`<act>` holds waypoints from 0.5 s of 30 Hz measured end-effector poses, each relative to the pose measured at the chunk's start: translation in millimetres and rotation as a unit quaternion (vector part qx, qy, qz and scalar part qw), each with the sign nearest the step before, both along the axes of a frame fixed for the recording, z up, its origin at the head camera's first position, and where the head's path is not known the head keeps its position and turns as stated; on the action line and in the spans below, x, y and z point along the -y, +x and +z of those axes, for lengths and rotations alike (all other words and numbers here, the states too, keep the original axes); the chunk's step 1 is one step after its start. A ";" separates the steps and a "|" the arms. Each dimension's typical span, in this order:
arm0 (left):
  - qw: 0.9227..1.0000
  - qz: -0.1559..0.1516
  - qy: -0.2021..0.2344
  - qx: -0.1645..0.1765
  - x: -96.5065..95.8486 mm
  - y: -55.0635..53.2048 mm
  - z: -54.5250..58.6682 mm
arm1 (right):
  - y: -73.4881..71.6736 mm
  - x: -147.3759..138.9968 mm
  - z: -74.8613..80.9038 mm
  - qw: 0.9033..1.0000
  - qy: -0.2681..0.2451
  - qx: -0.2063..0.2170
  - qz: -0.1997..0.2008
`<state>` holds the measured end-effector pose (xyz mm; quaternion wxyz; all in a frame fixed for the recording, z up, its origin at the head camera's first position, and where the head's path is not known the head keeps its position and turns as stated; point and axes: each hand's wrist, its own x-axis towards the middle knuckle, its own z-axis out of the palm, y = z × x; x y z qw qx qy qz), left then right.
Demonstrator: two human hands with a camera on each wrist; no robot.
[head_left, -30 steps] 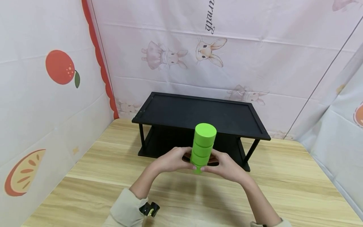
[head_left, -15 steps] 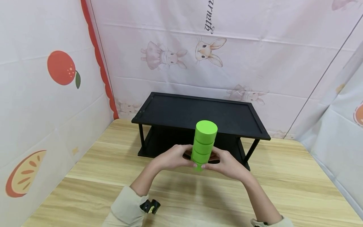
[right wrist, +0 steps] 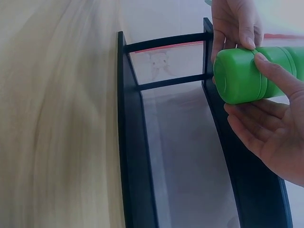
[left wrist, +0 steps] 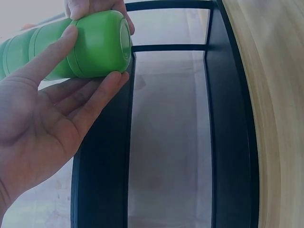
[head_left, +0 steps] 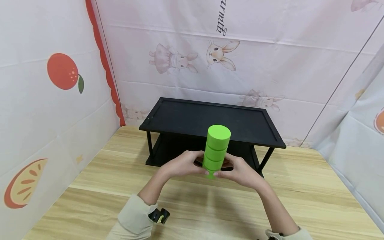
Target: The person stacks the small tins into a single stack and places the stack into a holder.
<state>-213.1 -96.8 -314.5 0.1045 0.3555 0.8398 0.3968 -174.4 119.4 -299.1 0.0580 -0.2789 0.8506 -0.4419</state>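
A bright green segmented cylinder [head_left: 216, 146] stands nearly upright in front of the black two-tier rack [head_left: 207, 116], its top leaning slightly right in the head view. From the left side my left hand [head_left: 187, 163] holds its lower part, thumb in front and fingers behind. My right hand [head_left: 241, 171] grips the same part from the right, so the two thumbs almost meet. Grooves divide the cylinder [left wrist: 97, 45] into several sections, and its rounded bottom end shows in both wrist views. It is above the table, over its own shadow.
The rack's lower shelf [head_left: 177, 150] lies partly behind the hands. Wood-grain tabletop [head_left: 99, 196] spreads around the rack. Printed cloth [head_left: 186, 26] with rabbits hangs behind, and a fruit-patterned cloth [head_left: 27, 116] borders the left.
Both hands have lifted the green segmented cylinder a little, so its top sits higher over the rack's upper shelf in the head view. Their hold looks the same.
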 end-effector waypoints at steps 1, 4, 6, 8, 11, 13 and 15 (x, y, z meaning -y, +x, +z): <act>1.000 0.001 0.001 0.002 0.0 -0.2 0.5 | 0.5 0.3 1.5 1.000 0.001 0.001 -0.001; 1.000 0.003 0.000 0.006 -0.1 -0.7 2.0 | 0.8 0.7 4.4 1.000 0.000 0.001 -0.001; 1.000 0.003 0.000 0.007 -0.1 -1.0 3.2 | 0.4 0.5 5.5 1.000 0.006 0.000 -0.002; 1.000 0.001 0.002 0.005 0.4 -1.3 4.6 | -0.2 0.5 6.6 1.000 0.009 0.000 -0.002; 1.000 0.000 0.000 0.003 0.9 -2.0 6.6 | -1.8 0.7 7.3 1.000 0.013 -0.002 -0.002; 1.000 0.001 -0.002 0.002 1.2 -2.3 7.7 | -3.4 0.4 6.4 1.000 0.010 -0.004 0.000; 1.000 0.000 -0.005 0.003 1.4 -2.8 8.4 | -7.8 -1.2 1.3 1.000 0.006 -0.006 0.002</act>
